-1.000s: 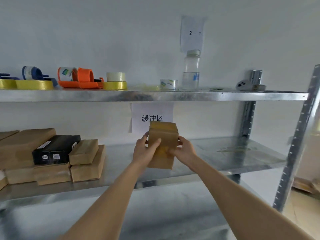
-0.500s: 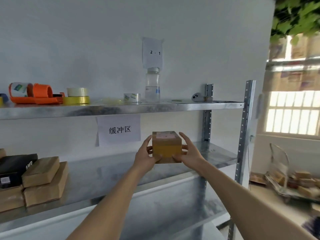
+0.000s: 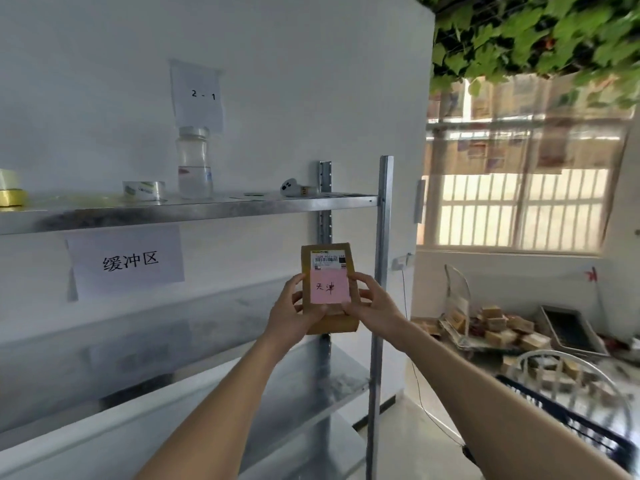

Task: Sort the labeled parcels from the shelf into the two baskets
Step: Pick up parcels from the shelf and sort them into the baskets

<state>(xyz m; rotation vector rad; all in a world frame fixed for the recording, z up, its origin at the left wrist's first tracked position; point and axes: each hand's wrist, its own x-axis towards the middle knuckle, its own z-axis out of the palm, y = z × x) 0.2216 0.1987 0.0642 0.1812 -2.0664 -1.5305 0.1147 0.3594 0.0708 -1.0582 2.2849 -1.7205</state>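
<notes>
A brown cardboard parcel is held up in front of the metal shelf, its labelled face towards me. It carries a barcode sticker on top and a pink note with handwritten characters below. My left hand grips its left edge and my right hand grips its right edge. At the lower right a dark blue basket with a metal handle holds several brown parcels. Farther back a second basket is piled with more parcels.
The upper shelf carries a tape roll, a clear bottle and a small white device. Paper signs hang on the wall. The shelf's upright post stands just right of the parcel. A window fills the right background.
My view has swung right, away from the stacked parcels. The parcel has been tipped upright, its pink label now facing me, and both hands still hold it.
</notes>
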